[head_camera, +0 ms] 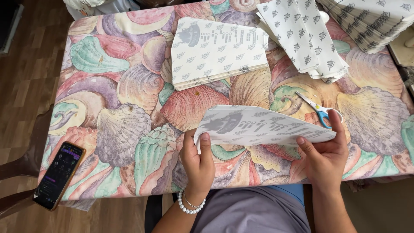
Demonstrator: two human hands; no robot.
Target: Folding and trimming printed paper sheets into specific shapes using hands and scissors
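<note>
**Head view: printed sheet held over shell-pattern tabletop**

Head view. Tabletop [129,86] carries a shell-print cloth. Far right, a large fanned pile of printed sheets [371,21]; beside it a second pile [306,34]; centre, a squared stack [211,51]. Printed paper sheet [258,125] is held just above the near edge. Left hand [197,162] and right hand [325,157] have fingers closed on its lower edge. Phone [58,174] lies at near left. Blue-handled scissors [319,110] lie behind the sheet.
</note>
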